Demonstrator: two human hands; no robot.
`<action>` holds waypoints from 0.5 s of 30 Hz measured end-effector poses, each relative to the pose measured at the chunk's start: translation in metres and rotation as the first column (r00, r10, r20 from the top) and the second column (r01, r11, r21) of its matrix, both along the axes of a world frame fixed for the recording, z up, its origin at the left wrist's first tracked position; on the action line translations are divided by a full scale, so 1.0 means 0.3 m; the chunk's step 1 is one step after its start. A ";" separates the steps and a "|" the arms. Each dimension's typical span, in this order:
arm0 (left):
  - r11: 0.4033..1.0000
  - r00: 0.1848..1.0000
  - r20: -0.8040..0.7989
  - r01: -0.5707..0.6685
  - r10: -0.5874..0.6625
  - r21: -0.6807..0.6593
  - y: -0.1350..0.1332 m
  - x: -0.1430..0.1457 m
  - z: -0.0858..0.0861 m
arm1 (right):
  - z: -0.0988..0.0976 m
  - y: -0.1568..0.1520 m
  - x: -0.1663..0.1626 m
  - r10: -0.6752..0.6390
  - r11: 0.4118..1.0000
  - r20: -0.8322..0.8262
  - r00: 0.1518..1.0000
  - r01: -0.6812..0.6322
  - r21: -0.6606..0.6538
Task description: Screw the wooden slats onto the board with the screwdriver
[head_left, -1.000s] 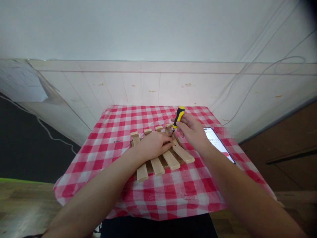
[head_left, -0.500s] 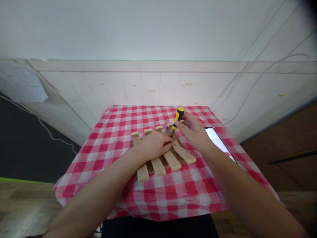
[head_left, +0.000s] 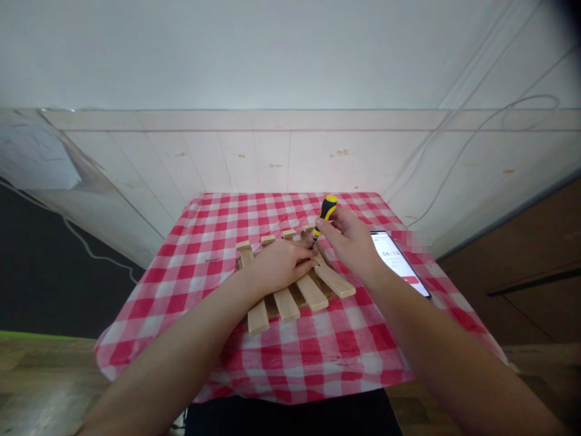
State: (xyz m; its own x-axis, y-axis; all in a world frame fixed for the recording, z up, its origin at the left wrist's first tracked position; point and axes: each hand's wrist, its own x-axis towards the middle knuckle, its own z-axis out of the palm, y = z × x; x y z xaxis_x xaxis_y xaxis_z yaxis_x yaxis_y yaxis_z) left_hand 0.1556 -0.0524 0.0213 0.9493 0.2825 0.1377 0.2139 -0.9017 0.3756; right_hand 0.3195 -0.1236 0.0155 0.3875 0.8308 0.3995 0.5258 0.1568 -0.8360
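A wooden slatted piece (head_left: 289,303) lies on the table, its pale slats fanned out side by side. My left hand (head_left: 284,263) rests across the slats and holds the piece down, its fingers reaching to the rightmost slats. In my right hand (head_left: 351,239) is a yellow and black screwdriver (head_left: 327,208), gripped by the handle between thumb and fingers and leaning slightly. Its tip points down at a right-hand slat, beside my left fingertips. Whether a screw sits under the tip is hidden by those fingers.
A red and white checked cloth (head_left: 158,309) covers the table. To the right lies a phone (head_left: 399,263) with a lit timer screen. A small dark thin item, perhaps a screw (head_left: 212,260), lies left of the slats. A panelled wall (head_left: 272,151) rises behind.
The view has shifted slightly, moving everything a little left in the picture. My right fingers have shifted slightly on the screwdriver handle. My left hand stays on the slats.
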 end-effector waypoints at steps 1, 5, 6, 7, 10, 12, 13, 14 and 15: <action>1.000 1.000 0.000 -0.001 0.001 -0.001 0.000 0.000 0.000 | 0.004 -0.001 0.006 0.027 0.999 -0.015 1.000 -0.028 -0.017; 1.000 1.000 -0.001 0.011 -0.011 -0.001 0.000 -0.001 -0.001 | 0.026 -0.007 0.008 -0.046 0.997 0.042 0.998 0.049 -0.059; 1.000 1.000 0.000 0.013 -0.013 0.001 0.001 -0.001 -0.001 | 0.029 -0.008 0.003 -0.093 0.994 0.070 0.993 0.097 -0.050; 1.000 1.000 0.001 0.014 -0.014 0.001 0.002 -0.001 -0.002 | 0.031 -0.009 -0.003 -0.138 0.989 0.090 0.986 0.142 -0.037; 1.000 1.000 0.003 0.016 -0.016 0.000 0.004 0.000 -0.006 | 0.033 -0.011 -0.016 -0.189 0.981 0.095 0.977 0.191 -0.019; 1.000 1.000 0.005 0.014 -0.014 0.000 0.004 0.000 -0.007 | 0.032 -0.013 -0.014 -0.148 0.988 0.078 0.986 0.151 -0.026; 1.000 1.000 0.007 0.013 -0.013 0.003 0.004 0.000 -0.008 | 0.032 -0.014 -0.011 -0.110 0.993 0.064 0.992 0.112 -0.027; 1.000 1.000 0.009 0.013 -0.013 0.006 0.004 0.000 -0.009 | 0.033 -0.015 -0.007 -0.062 0.998 0.049 0.997 0.063 -0.026; 1.000 1.000 0.011 0.012 -0.012 0.008 0.004 0.000 -0.009 | 0.032 -0.015 -0.004 -0.013 1.000 0.036 0.999 0.014 -0.024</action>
